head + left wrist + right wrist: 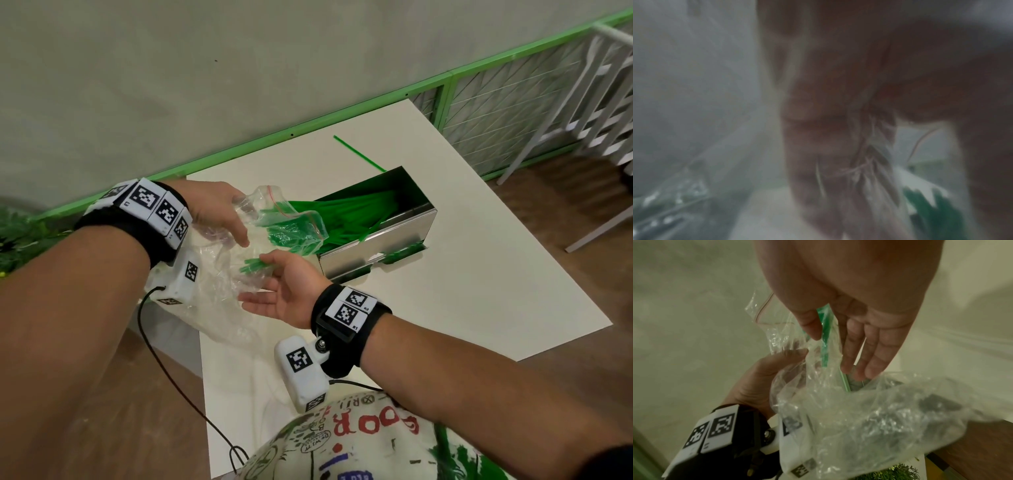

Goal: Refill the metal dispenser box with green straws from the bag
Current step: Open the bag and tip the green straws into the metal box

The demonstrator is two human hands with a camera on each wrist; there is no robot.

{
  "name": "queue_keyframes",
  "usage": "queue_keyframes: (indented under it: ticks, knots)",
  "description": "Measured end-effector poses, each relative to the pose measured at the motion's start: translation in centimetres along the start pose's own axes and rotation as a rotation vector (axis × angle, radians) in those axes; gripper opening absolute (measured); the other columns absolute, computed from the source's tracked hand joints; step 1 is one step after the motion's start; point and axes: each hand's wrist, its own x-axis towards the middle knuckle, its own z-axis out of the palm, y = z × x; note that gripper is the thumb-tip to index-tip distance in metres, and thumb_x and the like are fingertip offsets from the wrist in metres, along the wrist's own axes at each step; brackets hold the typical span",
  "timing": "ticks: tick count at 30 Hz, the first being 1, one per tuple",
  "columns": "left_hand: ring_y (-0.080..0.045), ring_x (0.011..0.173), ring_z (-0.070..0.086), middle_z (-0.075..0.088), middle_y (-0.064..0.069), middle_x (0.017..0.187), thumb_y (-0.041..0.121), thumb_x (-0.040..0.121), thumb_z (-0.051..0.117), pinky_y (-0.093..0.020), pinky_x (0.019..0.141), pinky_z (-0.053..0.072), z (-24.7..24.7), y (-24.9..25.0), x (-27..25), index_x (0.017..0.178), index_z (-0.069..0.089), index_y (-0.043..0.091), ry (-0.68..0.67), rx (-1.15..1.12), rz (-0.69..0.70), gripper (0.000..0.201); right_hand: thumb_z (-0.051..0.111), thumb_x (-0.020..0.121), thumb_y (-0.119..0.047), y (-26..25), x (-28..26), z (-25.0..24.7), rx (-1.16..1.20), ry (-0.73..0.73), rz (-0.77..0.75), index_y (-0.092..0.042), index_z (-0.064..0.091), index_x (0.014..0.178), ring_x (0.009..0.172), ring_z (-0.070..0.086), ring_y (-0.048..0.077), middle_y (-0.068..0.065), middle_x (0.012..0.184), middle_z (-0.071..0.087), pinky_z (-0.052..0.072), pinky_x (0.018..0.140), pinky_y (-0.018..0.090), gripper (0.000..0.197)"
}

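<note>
A person's left hand [214, 210] gripped the crumpled clear bag [239, 246] above the table's [479, 291] near-left corner, its mouth tipped toward the box [383, 222]. The right hand [284, 291] lay palm-up beneath it, fingers spread and relaxed, a few green straws [255, 265] touching the thumb through the plastic. The open box sat mid-table, heaped with straws. One loose straw [359, 153] lay beside its far end.
</note>
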Motion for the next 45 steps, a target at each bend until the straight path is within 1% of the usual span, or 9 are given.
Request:
queue_keyframes:
  ticks: [7,14,18,23,28,35,39,43,45]
  knots:
    - [-0.018,0.069,0.065,0.072,-0.009,0.086,0.018,0.078,0.088,-0.022,0.055,0.048,0.3,-2.4,-1.6,0.092,0.067,0.021,0.012,-0.089,-0.033,0.025,0.054,0.095,-0.030,0.9,0.0,0.9,-0.078,-0.060,0.039,-0.009,0.057,0.131,0.098,0.068,0.037,0.011,0.112,0.073,0.054,0.093,0.042,0.042]
    - [-0.010,0.056,0.067,0.075,0.004,0.069,0.018,0.082,0.086,-0.019,0.052,0.048,1.3,-4.0,-3.1,0.098,0.071,0.019,0.006,-0.214,-0.061,0.022,0.058,0.091,-0.037,1.3,0.1,0.8,-0.228,-0.097,0.082,-0.009,0.058,0.132,0.103,0.069,0.036,0.008,0.116,0.072,0.053,0.094,0.040,0.050]
    - [-0.029,0.093,0.076,0.081,-0.006,0.101,0.016,0.084,0.082,-0.036,0.083,0.058,1.7,-5.7,-4.4,0.110,0.074,0.014,0.033,-0.367,-0.006,0.028,0.061,0.092,-0.035,1.2,0.2,0.1,-0.300,-0.129,0.068,-0.012,0.063,0.113,0.103,0.068,0.032,0.005,0.105,0.072,0.052,0.095,0.041,0.032]
    - [-0.032,0.105,0.075,0.080,-0.003,0.109,0.023,0.079,0.087,-0.051,0.103,0.055,2.3,-7.6,-5.8,0.113,0.075,0.019,0.052,-0.433,0.019,0.036,0.064,0.093,-0.031,0.7,0.2,-0.8,-0.366,-0.163,0.041,-0.018,0.064,0.100,0.104,0.067,0.031,0.009,0.114,0.071,0.051,0.098,0.041,0.015]
    - [-0.034,0.116,0.070,0.076,-0.011,0.120,0.011,0.083,0.081,-0.016,0.071,0.059,2.0,-7.9,-6.6,0.114,0.073,0.021,0.091,-0.648,-0.010,0.034,0.064,0.092,-0.019,0.6,0.1,-1.1,-0.374,-0.225,0.009,-0.015,0.062,0.112,0.107,0.067,0.030,0.012,0.121,0.070,0.052,0.097,0.039,0.021]
    - [-0.031,0.099,0.076,0.078,-0.009,0.114,0.047,0.033,0.100,-0.041,0.099,0.053,1.6,-7.0,-6.3,0.124,0.070,0.019,0.119,-0.742,0.125,0.099,0.060,0.092,-0.012,0.3,0.5,-1.8,-0.409,-0.205,-0.002,-0.012,0.064,0.105,0.106,0.068,0.030,0.016,0.128,0.068,0.056,0.088,0.035,0.013]
    - [-0.023,0.076,0.074,0.078,-0.017,0.110,0.031,0.055,0.091,-0.035,0.083,0.054,2.4,-5.9,-5.5,0.126,0.066,0.014,0.111,-0.745,0.141,0.077,0.057,0.093,-0.013,0.2,0.5,-2.5,-0.452,-0.163,-0.013,-0.010,0.064,0.097,0.109,0.067,0.033,0.014,0.118,0.071,0.054,0.088,0.036,0.009]
    - [-0.024,0.080,0.077,0.080,-0.011,0.102,0.065,0.016,0.096,-0.033,0.078,0.059,2.8,-7.0,-5.2,0.119,0.069,0.019,0.083,-0.711,0.119,0.116,0.060,0.094,-0.015,-0.2,0.2,-3.3,-0.481,-0.115,-0.012,-0.010,0.063,0.113,0.105,0.067,0.030,0.013,0.122,0.070,0.052,0.095,0.040,0.020]
    - [-0.025,0.087,0.077,0.080,-0.011,0.102,0.067,0.009,0.095,-0.029,0.074,0.062,2.8,-8.0,-5.5,0.118,0.069,0.019,0.089,-0.727,0.113,0.122,0.060,0.094,-0.016,-0.3,0.0,-3.8,-0.492,-0.095,-0.010,-0.009,0.062,0.117,0.103,0.067,0.030,0.015,0.125,0.069,0.049,0.102,0.043,0.024]
